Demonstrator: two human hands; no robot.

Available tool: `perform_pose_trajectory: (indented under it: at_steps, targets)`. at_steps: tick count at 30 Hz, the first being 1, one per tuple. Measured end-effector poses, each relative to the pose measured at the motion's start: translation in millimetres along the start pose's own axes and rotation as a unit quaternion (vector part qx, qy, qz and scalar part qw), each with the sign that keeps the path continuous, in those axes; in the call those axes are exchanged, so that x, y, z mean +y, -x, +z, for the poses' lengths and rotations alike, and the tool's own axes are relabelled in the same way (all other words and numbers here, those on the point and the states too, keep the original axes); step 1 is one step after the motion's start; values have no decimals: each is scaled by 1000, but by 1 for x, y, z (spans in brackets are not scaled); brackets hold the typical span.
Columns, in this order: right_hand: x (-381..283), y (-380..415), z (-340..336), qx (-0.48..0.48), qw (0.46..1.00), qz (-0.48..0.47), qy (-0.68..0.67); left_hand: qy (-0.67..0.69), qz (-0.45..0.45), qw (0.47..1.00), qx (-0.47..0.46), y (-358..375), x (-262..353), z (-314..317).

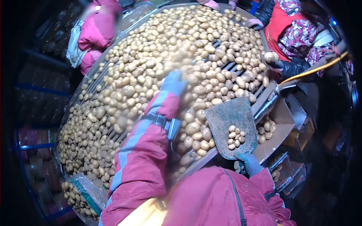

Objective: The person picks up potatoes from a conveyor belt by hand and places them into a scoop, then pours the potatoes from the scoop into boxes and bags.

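Observation:
My left hand (174, 83), in a blue-grey glove, reaches far over a broad slatted table full of potatoes (130, 67). Its fingers are among the potatoes and blurred, so I cannot make out their pose. Potatoes just beyond it are smeared by motion. Close to my body, my right hand (249, 164), in a teal and grey glove, is closed at the near end of a worn grey-green scoop (218, 120). Several small potatoes (236, 137) lie in the scoop, which rests over the table's right front edge.
Co-workers' gloved hands are at the far edge and right side; a dark-gloved hand there touches a potato (271, 57). A person in pink stands at left. A yellow hose (315, 71) runs along the right. More potatoes sit in a chute (281, 130) and a plastic-lined container (90, 194).

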State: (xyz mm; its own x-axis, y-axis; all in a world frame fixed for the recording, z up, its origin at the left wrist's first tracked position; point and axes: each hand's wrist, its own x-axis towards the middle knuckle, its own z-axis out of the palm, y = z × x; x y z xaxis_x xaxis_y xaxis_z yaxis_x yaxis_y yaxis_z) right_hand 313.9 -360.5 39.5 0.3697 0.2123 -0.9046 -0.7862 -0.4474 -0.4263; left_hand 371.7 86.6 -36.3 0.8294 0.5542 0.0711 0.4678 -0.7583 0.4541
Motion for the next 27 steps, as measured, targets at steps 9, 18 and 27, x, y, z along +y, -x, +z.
perform_pose_trajectory:
  at_steps: [9, 18, 27]
  targets:
    - [22, 6, -15, -27, 997, -34, 66, 110, -83, 990, -39, -16, -4, 8]
    - [11, 8, -20, -65, 993, -24, 97, 749, -250, 600, -128, 76, -16, -53]
    - [18, 7, -23, -65, 995, -9, 81, 849, -215, 458, -151, 124, -1, -60]
